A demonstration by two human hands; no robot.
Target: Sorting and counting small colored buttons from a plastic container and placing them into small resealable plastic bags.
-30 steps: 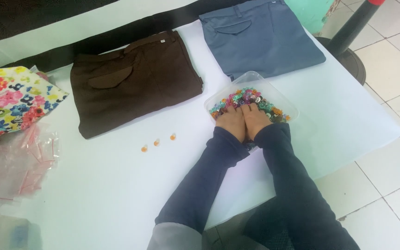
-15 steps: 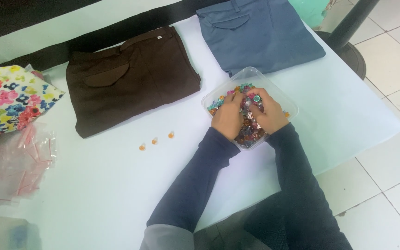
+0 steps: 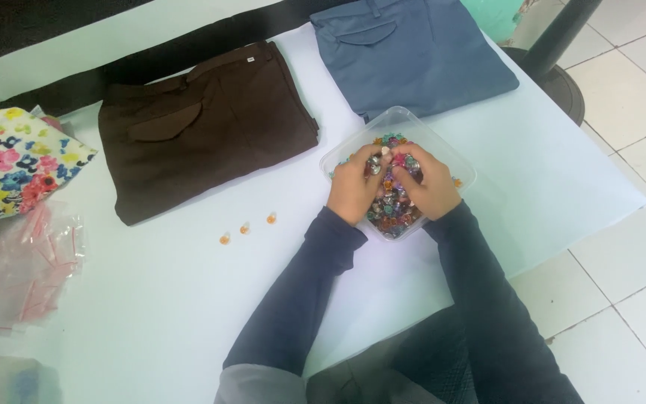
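White table (image 3: pixel 188 314), folded trousers at the far side; both hands, left hand (image 3: pixel 353 191) and right hand (image 3: pixel 429 187), now cupped round a heap of beads (image 3: pixel 390 206) in the tub (image 3: pixel 454 161), scooped together from flat a second ago.

Clear plastic tub (image 3: pixel 454 161) on white table (image 3: pixel 151 314), filled with small multicoloured beads (image 3: pixel 392 213). Left hand (image 3: pixel 351 191) and right hand (image 3: pixel 431 183) both sunk into the beads, fingers curled, near each other. Three small orange beads (image 3: pixel 246 228) in a row on the table, left of the tub. Folded brown trousers (image 3: pixel 203 127) and blue trousers (image 3: pixel 413 56) behind. Floral cloth (image 3: pixel 9 168) and clear bags (image 3: pixel 16 269) at far left.
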